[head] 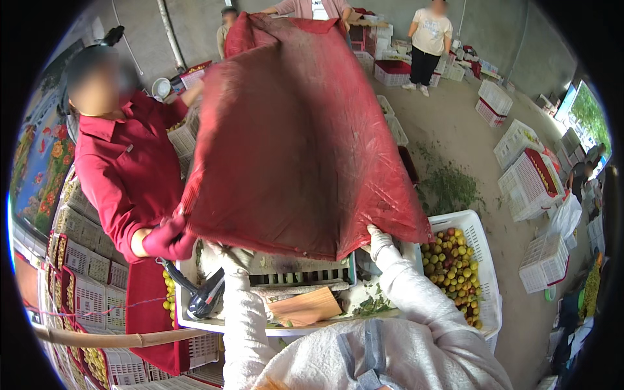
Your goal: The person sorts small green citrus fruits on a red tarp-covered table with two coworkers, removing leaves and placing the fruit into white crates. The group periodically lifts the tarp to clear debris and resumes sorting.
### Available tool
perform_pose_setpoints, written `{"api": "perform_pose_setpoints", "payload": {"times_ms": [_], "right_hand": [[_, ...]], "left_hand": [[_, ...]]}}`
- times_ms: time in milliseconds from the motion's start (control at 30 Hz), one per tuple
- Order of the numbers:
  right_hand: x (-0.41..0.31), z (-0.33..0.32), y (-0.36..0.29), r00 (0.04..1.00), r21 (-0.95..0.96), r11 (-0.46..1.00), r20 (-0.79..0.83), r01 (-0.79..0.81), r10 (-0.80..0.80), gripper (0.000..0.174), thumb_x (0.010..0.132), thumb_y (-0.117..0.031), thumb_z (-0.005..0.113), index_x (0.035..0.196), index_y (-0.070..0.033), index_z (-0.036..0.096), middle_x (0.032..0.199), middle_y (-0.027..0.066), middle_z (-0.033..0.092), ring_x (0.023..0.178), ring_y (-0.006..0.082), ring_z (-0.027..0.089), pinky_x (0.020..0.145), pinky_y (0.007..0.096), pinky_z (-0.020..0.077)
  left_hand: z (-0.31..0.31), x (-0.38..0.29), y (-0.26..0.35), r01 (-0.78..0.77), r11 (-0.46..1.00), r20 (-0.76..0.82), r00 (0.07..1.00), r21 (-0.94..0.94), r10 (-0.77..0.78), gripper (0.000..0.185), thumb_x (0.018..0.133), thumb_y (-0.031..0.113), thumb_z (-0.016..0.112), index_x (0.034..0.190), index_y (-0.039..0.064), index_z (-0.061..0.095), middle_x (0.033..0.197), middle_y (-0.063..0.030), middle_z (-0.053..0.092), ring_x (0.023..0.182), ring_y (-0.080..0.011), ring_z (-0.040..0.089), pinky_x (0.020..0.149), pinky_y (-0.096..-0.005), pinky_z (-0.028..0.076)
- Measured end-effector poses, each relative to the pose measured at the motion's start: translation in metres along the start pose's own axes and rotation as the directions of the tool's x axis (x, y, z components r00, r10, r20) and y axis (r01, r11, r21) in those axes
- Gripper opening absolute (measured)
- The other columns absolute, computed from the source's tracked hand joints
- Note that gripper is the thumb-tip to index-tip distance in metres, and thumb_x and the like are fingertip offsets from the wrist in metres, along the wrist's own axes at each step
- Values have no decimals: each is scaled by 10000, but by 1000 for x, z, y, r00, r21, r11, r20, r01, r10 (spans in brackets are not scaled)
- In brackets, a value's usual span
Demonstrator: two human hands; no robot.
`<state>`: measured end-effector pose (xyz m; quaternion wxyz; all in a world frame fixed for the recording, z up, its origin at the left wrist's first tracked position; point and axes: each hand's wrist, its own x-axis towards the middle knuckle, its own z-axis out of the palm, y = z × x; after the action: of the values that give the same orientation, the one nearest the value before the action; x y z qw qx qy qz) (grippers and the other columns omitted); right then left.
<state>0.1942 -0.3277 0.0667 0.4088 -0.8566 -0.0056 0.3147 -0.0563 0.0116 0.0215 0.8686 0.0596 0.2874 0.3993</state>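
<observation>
A large soiled red quilted cloth [292, 161] is spread in the air before me, above a white table with a slatted rack [302, 277]. My right hand [378, 239], in a pale glove, grips its near edge at the right. My left hand [236, 257], also gloved, is at the near edge on the left; its fingers are partly hidden under the cloth. A co-worker in a red shirt [126, 170] holds the near left corner with a red-gloved hand. Another person stands at the far edge. A wooden board [306, 307] and a black hair dryer [207, 295] lie on the table.
A white crate of yellow and red fruit [487, 292] stands to the right of the table. Stacked fruit crates [90, 263] and a bamboo pole [122, 337] are at the left. Leaves [451, 187] litter the floor; more crates [543, 263] stand farther right.
</observation>
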Motion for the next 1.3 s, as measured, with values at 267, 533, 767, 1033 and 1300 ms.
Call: {"api": "perform_pose_setpoints", "payload": {"times_ms": [267, 533, 767, 1033, 1300], "right_hand": [[-7, -55, 80, 906, -807, 549, -42, 218, -421, 572, 906, -314, 602, 1401, -62, 463, 1203, 179, 652, 1134, 294, 611, 1044, 412, 412], [-7, -47, 92, 954, -234, 963, -234, 134, -189, 888, 818, -598, 661, 1342, 87, 450, 1253, 294, 578, 1185, 397, 557, 1037, 383, 422], [-11, -39, 63, 970, -474, 876, -240, -85, -36, 849, 823, -400, 708, 1511, -128, 290, 1288, 234, 571, 1143, 337, 611, 1054, 466, 422], [-25, -31, 56, 958, 231, 969, -250, -84, 143, 794, 858, -485, 701, 1437, -54, 371, 1250, 207, 610, 971, 273, 687, 864, 411, 549], [-74, -84, 38, 900, 233, 969, 435, -85, -26, 601, 933, -445, 621, 1319, 6, 527, 1148, 207, 674, 1024, 282, 666, 911, 388, 526]], "left_hand": [[-19, -3, 92, -440, 889, 22, 895, -126, 446, 889, 804, 705, 566, 1450, 116, 407, 1410, -142, 482, 1214, -347, 523, 999, -526, 447], [-20, -20, 119, -477, 874, -3, 878, -97, 479, 717, 877, 638, 508, 1407, 154, 505, 1375, -94, 545, 1183, -329, 556, 989, -541, 452], [-14, -36, 98, -533, 812, -160, 803, 240, 574, 600, 842, 434, 660, 1337, 112, 553, 1354, -126, 570, 1239, -358, 539, 1044, -599, 421], [-120, 41, 133, -409, 785, -72, 867, 465, 493, 73, 873, 127, 573, 836, 78, 611, 818, -38, 629, 766, -195, 578, 773, -363, 475], [-60, -28, 83, -614, 378, -83, 452, 693, 888, 537, 895, 53, 637, 1384, -54, 441, 1320, -204, 549, 1158, -292, 540, 1026, -372, 425]]}}
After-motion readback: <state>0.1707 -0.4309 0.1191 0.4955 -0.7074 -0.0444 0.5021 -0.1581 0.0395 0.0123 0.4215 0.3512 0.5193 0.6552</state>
